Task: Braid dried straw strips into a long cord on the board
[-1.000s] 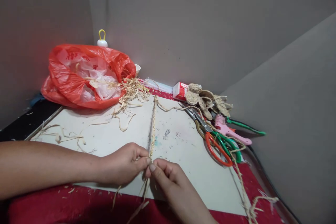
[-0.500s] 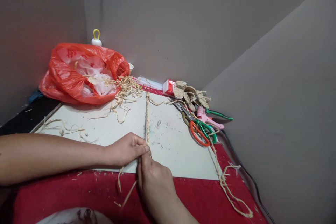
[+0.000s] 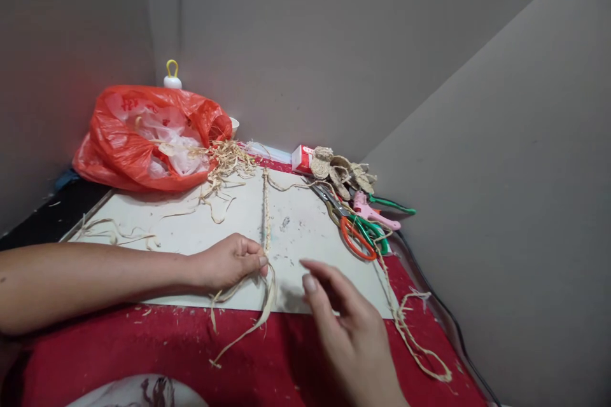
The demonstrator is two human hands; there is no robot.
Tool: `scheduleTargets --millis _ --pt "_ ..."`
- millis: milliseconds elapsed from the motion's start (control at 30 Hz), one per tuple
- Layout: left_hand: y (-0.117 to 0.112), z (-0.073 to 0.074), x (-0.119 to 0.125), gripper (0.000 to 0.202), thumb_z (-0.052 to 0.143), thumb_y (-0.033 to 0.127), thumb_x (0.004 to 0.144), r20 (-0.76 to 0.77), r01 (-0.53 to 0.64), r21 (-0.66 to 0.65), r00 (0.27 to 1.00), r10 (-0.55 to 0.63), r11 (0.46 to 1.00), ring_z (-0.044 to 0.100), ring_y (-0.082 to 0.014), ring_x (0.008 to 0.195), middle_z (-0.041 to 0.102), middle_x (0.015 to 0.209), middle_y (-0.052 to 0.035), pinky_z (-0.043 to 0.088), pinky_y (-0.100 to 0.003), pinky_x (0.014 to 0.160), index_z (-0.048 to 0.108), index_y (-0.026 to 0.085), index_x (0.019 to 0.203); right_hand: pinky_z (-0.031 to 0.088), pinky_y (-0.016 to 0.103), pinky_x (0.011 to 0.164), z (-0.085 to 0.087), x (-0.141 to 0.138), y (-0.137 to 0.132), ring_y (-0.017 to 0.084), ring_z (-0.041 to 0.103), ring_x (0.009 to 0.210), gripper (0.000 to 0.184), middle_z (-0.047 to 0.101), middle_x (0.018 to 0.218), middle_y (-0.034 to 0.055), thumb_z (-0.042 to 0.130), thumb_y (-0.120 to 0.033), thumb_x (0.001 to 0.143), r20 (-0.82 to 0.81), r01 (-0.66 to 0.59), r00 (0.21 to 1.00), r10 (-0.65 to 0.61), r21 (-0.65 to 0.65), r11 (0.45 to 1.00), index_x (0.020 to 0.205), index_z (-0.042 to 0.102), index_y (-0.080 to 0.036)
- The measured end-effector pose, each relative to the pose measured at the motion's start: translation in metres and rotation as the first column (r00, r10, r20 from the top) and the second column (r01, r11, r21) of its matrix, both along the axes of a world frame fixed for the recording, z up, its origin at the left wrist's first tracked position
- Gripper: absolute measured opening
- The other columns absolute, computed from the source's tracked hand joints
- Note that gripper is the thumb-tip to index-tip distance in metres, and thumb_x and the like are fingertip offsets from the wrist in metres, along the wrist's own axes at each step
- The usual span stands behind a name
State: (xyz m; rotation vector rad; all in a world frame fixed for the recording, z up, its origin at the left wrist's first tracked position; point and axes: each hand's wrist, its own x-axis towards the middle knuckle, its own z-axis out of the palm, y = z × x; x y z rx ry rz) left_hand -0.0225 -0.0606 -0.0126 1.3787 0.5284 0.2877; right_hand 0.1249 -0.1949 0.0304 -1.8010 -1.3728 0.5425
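My left hand (image 3: 233, 264) is closed, thumb against fingers, pinching the near end of a braided straw cord (image 3: 267, 219). That cord runs away from me over a pale board (image 3: 305, 280), along what looks like a thin rod or groove. Loose flat straw strands (image 3: 268, 305) hang from the pinch and curl down over the board's front edge onto the red cloth (image 3: 248, 375). My right hand (image 3: 348, 331) is off the cord, to its right, above the board's front edge. Its thumb and index finger are apart, with nothing between them.
At the back left lies a red plastic bag (image 3: 119, 146), with a heap of straw strips (image 3: 231, 162) beside it. Orange-handled scissors (image 3: 356, 241), a pink glue gun (image 3: 375, 213), woven straw pieces (image 3: 338, 172) and a small red-and-white box (image 3: 301, 158) sit to the right. A twisted straw cord (image 3: 415, 346) trails over the cloth.
My right hand has let go of the strands and moved right, its fingers parting. My left hand keeps its pinch on the cord. The loose strands now hang in view.
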Motion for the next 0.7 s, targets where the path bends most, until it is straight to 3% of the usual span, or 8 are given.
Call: scheduleTargets --millis 33,100,200,300,367,467,567,700 --pt "0.0 0.002 0.0 0.039 0.058 0.049 0.079 0.007 0.006 -0.028 1.0 -0.006 1.0 0.035 -0.0064 0.051 0.047 0.056 0.0048 0.03 -0.018 0.052 0.06 0.011 0.073 0.049 0.031 0.078 0.0 0.003 0.007 0.022 0.063 0.092 0.036 0.066 0.106 0.0114 0.05 -0.042 0.088 -0.128 0.01 0.992 -0.017 -0.049 0.999 0.114 0.058 -0.018" --pt "-0.001 0.004 0.001 0.041 0.059 0.052 0.077 0.074 0.025 -0.066 0.997 -0.02 0.998 0.038 -0.0068 0.052 0.049 0.058 0.0038 0.034 -0.019 0.055 0.058 0.012 0.071 0.047 0.032 0.083 -0.006 0.003 0.023 0.021 0.061 0.096 0.044 0.065 0.106 0.0101 0.052 -0.045 0.087 -0.375 -0.113 0.925 0.057 -0.128 0.985 0.12 0.055 -0.018" --pt "-0.002 0.005 0.002 0.046 0.053 0.057 0.08 0.177 0.14 -0.064 0.976 -0.127 0.988 0.05 -0.0111 0.062 0.056 0.063 -0.0017 0.041 -0.024 0.068 0.057 0.012 0.07 0.047 0.027 0.067 -0.017 -0.004 0.045 0.015 0.06 0.067 0.037 0.063 0.07 0.0012 0.048 -0.045 0.089 -0.561 -0.346 0.806 0.19 -0.186 0.92 0.108 0.059 -0.016" --pt "0.001 0.002 0.001 0.044 0.048 0.052 0.084 0.124 0.165 0.005 0.979 -0.164 0.986 0.053 -0.013 0.069 0.06 0.069 -0.0042 0.043 -0.026 0.074 0.059 0.012 0.072 0.032 0.021 0.045 -0.021 -0.004 0.057 0.008 0.036 0.042 0.039 0.038 0.047 -0.0083 0.041 -0.048 0.092 -0.566 -0.447 0.787 0.245 -0.25 0.859 0.078 0.057 -0.016" --pt "0.005 0.001 -0.002 0.035 0.048 0.043 0.085 0.039 0.124 0.093 0.991 -0.128 0.988 0.051 -0.0113 0.068 0.06 0.071 -0.0017 0.042 -0.023 0.072 0.06 0.012 0.074 0.031 0.02 0.049 -0.02 0.002 0.062 0.008 0.034 0.048 0.041 0.038 0.053 -0.0068 0.042 -0.047 0.092 -0.502 -0.488 0.801 0.326 -0.234 0.841 0.069 0.054 -0.016" --pt "0.01 0.005 -0.005 0.027 0.044 0.03 0.087 -0.101 0.179 0.231 0.982 -0.159 0.956 0.046 -0.0088 0.061 0.057 0.066 0.0017 0.04 -0.019 0.065 0.061 0.013 0.075 0.032 0.021 0.054 -0.02 0.012 0.068 0.01 0.039 0.058 0.041 0.041 0.059 -0.0039 0.044 -0.046 0.091 -0.448 -0.571 0.78 0.437 -0.223 0.79 0.067 0.056 -0.015" --pt "0.012 0.014 -0.007 0.026 0.042 0.022 0.085 -0.246 0.244 0.405 0.957 -0.152 0.881 0.045 -0.0089 0.058 0.058 0.065 0.0008 0.037 -0.018 0.059 0.065 0.013 0.079 0.02 0.02 0.041 -0.03 0.014 0.069 0.008 0.025 0.044 0.043 0.031 0.047 -0.008 0.046 -0.049 0.089 -0.583 -0.577 0.738 0.339 -0.287 0.765 0.061 0.05 -0.017" --pt "0.009 0.024 -0.007 0.024 0.042 0.02 0.083 -0.345 0.254 0.622 0.938 -0.032 0.741 0.044 -0.0099 0.054 0.058 0.062 -0.0007 0.032 -0.019 0.053 0.065 0.015 0.074 0.009 0.021 0.036 -0.044 0.005 0.064 0.007 0.013 0.036 0.038 0.026 0.04 -0.0115 0.05 -0.049 0.085 -0.782 -0.51 0.615 0.097 -0.301 0.806 0.061 0.046 -0.02"
